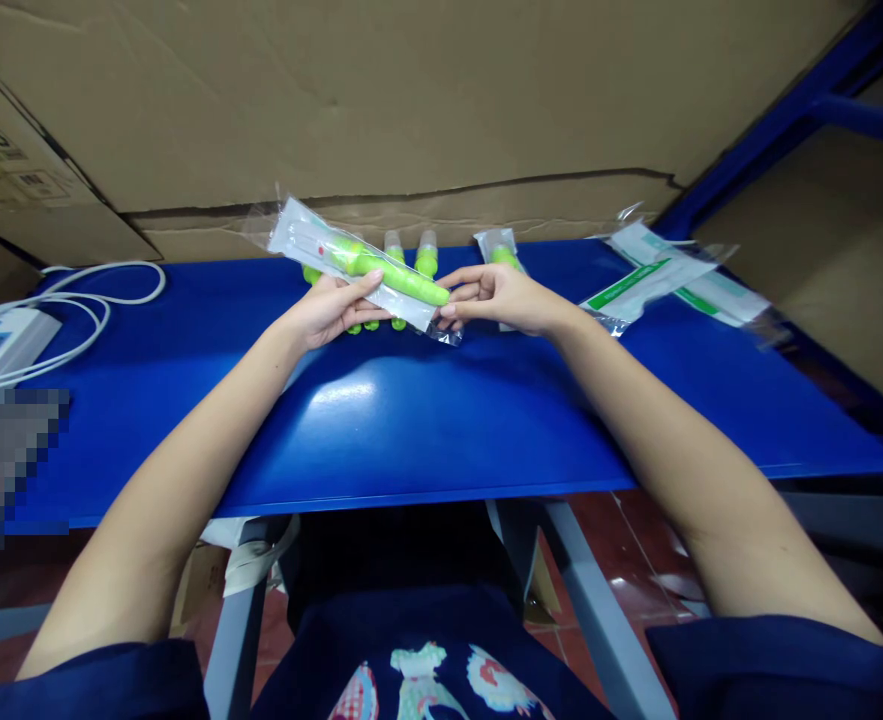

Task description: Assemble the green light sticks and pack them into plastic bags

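Note:
Both my hands hold one clear plastic pouch (pixel 313 240) above the blue table (pixel 426 410). Inside the pouch lies a lime-green tube (pixel 400 279). My left hand (pixel 332 308) grips the pouch from below near its middle, fingers curled round it. My right hand (pixel 497 296) pinches the pouch's right end. Behind the pouch, two green-capped tubes (pixel 426 257) stand upright on the table, and several more green pieces show under my left hand. Another small pouch with a green part (pixel 502 250) lies just beyond my right hand.
A stack of flat sealed packets with green print (pixel 662 275) lies at the table's far right. A white cable and a white device (pixel 17 335) sit at the left. Cardboard boxes (pixel 411 100) stand right behind the table. A blurred patch covers the left edge.

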